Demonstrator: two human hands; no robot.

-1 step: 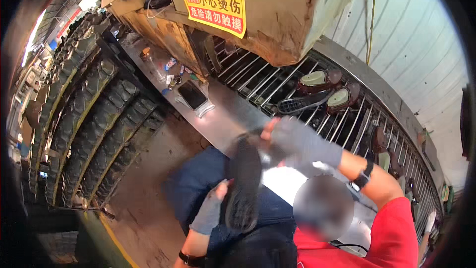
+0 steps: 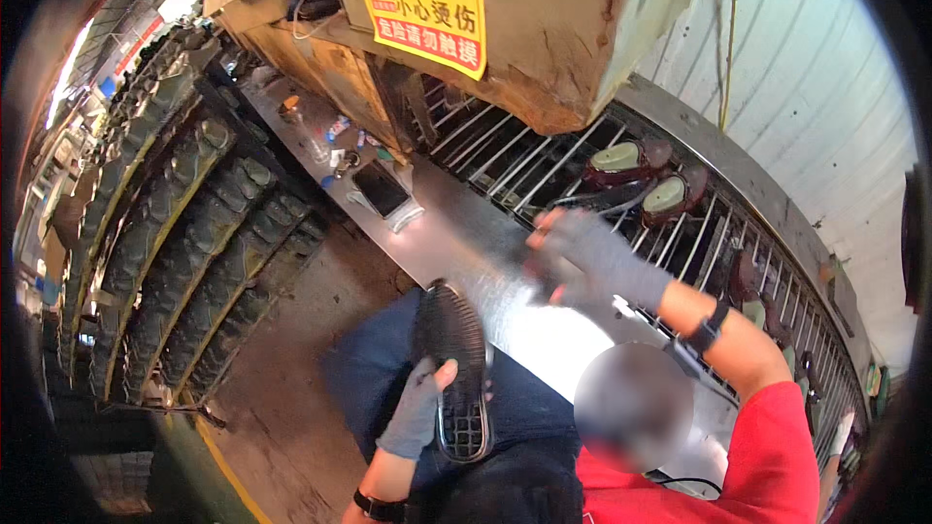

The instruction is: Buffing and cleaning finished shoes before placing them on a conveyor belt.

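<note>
My left hand [image 2: 413, 412], in a grey glove, grips a black shoe [image 2: 451, 359] by its heel end, treaded sole facing up, over my lap. My right hand [image 2: 592, 257], also in a grey glove, is blurred and hovers with fingers spread above the shiny metal bench [image 2: 466, 233], at the edge of the bar rack [image 2: 505, 160]. It holds nothing. Two dark shoes with pale insoles [image 2: 621, 160] [image 2: 675, 194] lie on the rack just beyond that hand. A black watch sits on each wrist.
A worn beige machine housing with a yellow warning sign [image 2: 422, 5] hangs over the rack. A phone [image 2: 381, 189] and small bottles [image 2: 335, 131] lie on the bench. Long rows of black treaded soles [image 2: 184, 233] fill the left. More shoes [image 2: 752, 306] lie farther along the rack.
My right hand has let go of the shoe's toe end and moved up and right toward the rack. The left hand keeps holding the shoe.
</note>
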